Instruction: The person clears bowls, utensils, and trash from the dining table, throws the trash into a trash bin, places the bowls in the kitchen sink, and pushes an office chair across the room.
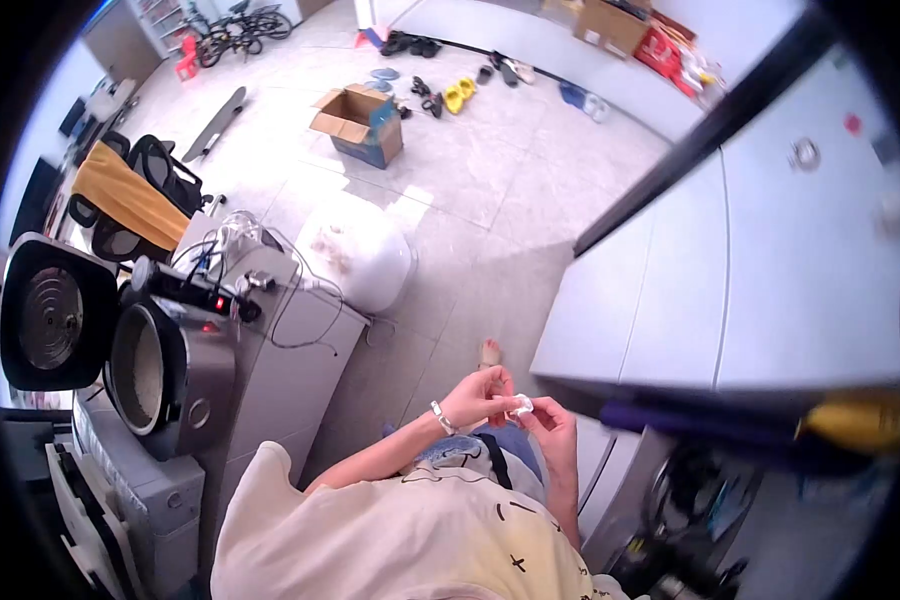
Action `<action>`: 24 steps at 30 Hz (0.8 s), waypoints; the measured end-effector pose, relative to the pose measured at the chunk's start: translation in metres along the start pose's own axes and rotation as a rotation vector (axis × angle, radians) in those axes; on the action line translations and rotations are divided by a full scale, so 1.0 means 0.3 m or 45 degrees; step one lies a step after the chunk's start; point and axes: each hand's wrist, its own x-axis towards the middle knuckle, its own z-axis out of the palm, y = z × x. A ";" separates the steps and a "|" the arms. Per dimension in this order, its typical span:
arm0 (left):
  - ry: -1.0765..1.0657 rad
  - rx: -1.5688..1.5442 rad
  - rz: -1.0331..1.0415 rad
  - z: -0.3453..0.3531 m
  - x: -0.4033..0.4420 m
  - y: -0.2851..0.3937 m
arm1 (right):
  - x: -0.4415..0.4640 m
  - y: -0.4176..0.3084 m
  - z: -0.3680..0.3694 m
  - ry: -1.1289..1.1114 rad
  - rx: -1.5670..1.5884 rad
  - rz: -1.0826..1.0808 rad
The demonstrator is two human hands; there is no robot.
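In front of my body, my left hand (480, 397) and my right hand (553, 426) meet at a small, crumpled-looking white piece (521, 404). Fingertips of both hands pinch it from either side. Its exact kind is too small to make out. A pale bracelet or watch band (443, 418) circles my left wrist. Below the hands show my printed cream T-shirt (400, 535) and blue denim. One bare foot (490, 352) stands on the tiles beyond them.
Left, a counter (305, 370) bears an open-lidded rice cooker (195, 385) and tangled cables. Beside it stands a rounded white appliance or bin (385, 265). An open cardboard box (370, 150), yellow shoes (459, 95) and a skateboard (215, 125) lie farther off. White cabinets (680, 290) rise at right.
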 end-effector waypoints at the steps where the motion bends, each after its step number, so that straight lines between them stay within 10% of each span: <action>1: 0.031 0.005 -0.001 -0.038 0.077 0.037 | 0.111 -0.042 -0.024 -0.059 -0.047 0.012; 17: 1.113 0.089 0.324 -0.897 0.664 0.613 | 1.624 -0.512 0.439 -0.892 -0.870 -0.590; 24: 1.151 -0.391 0.372 -1.386 0.820 0.961 | 2.158 -0.641 0.857 -0.991 -1.169 -0.823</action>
